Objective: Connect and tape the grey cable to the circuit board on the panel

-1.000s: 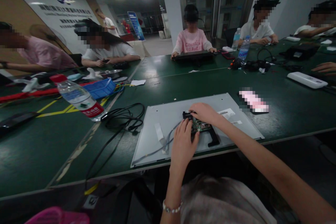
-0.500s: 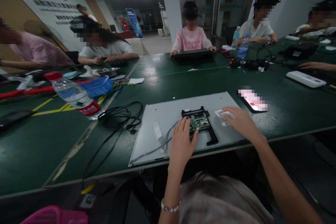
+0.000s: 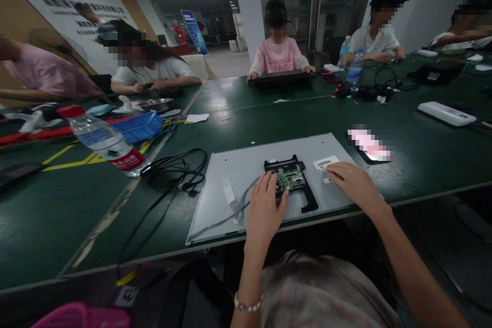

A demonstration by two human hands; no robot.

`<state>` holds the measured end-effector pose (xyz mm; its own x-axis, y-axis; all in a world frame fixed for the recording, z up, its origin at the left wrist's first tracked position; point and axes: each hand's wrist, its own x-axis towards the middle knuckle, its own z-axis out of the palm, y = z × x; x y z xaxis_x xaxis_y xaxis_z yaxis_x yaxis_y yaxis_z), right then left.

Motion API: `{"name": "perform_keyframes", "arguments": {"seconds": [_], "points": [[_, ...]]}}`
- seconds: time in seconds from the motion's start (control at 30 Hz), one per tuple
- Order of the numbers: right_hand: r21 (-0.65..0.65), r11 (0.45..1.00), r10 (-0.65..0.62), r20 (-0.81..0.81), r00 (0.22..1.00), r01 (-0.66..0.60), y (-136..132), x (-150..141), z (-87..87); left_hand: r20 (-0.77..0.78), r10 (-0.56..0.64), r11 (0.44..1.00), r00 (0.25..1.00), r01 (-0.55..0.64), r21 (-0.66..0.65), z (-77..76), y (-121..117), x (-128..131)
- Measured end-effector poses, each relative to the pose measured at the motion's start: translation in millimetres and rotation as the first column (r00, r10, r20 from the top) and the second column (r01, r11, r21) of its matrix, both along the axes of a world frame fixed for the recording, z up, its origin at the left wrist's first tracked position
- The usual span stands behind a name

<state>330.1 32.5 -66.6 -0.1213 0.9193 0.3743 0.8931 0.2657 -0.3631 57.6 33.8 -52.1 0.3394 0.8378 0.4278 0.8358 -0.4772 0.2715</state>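
A green circuit board (image 3: pixel 294 180) sits in a black bracket (image 3: pixel 309 199) on a flat grey panel (image 3: pixel 246 164). My left hand (image 3: pixel 264 210) lies over the left side of the board and bracket, fingers stretched out and thumb apart. Grey wires (image 3: pixel 221 222) run from under that hand across the panel. Over the panel's right part, my right hand (image 3: pixel 355 184) is closed, fingertips pinched near a white printed label (image 3: pixel 326 163). A small dark thing shows at those fingertips, too small to name. A white strip (image 3: pixel 229 192) lies left of the bracket.
Left of the panel lies a coiled black cable (image 3: pixel 177 171), beside a tilted water bottle (image 3: pixel 109 143) and a blue basket (image 3: pixel 140 127). A phone (image 3: pixel 369 146) and a white device (image 3: pixel 446 114) lie to the right. Across the table (image 3: pixel 226 107), a person handles a black panel (image 3: pixel 282 78).
My right hand has drawn slightly down and right, uncovering more of the white label. The whitish thing at its fingertips now looks dark. My left hand stays on the board.
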Motion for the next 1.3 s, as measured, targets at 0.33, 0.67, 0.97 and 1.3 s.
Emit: {"name": "perform_keyframes", "arguments": {"seconds": [0.33,0.67,0.97,1.3], "points": [[0.074,0.981,-0.178,-0.028,0.984,0.18,-9,-38,4.6,0.021,-0.008,1.0,1.0,0.008,0.0,-1.0,0,0],[0.002,0.973,-0.23,-0.07,0.971,0.231,-13,-85,13.1,0.002,-0.005,1.0,1.0,0.004,0.003,-2.2,0,0],[0.053,0.993,-0.087,-0.311,0.947,0.108,-17,-80,7.7,0.023,-0.005,1.0,1.0,0.005,0.016,-0.4,0,1],[0.17,0.979,-0.032,-0.425,0.905,0.114,-20,-80,4.6,0.228,0.045,0.997,0.973,-0.058,0.05,23.2,-8,-38]]}}
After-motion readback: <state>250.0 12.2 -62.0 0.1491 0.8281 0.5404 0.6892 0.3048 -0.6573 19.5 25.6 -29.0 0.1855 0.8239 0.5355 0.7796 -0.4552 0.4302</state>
